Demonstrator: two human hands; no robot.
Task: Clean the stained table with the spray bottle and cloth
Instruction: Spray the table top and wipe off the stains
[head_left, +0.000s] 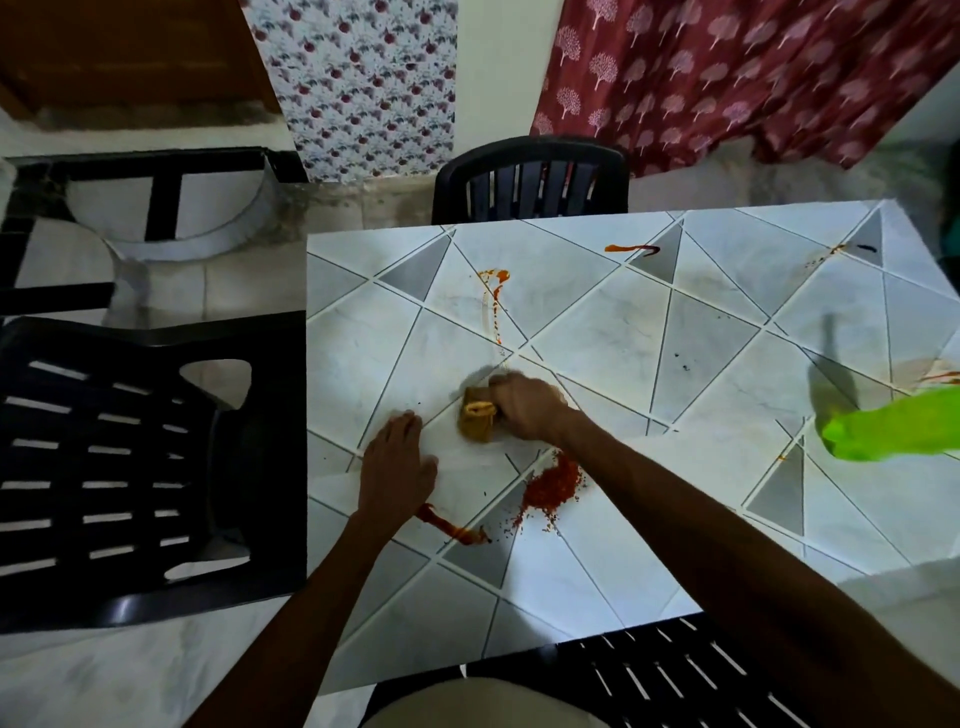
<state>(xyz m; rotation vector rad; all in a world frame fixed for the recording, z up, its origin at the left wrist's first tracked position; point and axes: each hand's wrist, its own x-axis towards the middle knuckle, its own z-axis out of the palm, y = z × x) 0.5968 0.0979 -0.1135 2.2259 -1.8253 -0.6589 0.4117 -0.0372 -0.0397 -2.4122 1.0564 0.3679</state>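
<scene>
Mustard cloth (475, 421), bunched in the gripping right hand (527, 410), presses the worktop (727, 332); the left hand (397, 467) lies flat beside it. This looks like the wiping step. Next, probably the red crumbs (553, 483) just behind that hand. The green spray bottle (893, 431) is well to its right.

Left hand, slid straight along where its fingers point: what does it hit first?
Probably nothing close: the left hand lies flat, fingers aimed at the far edge. Bare table lies ahead; the cloth and orange streak sit just right of that line, though the wide lens makes this uncertain.
</scene>
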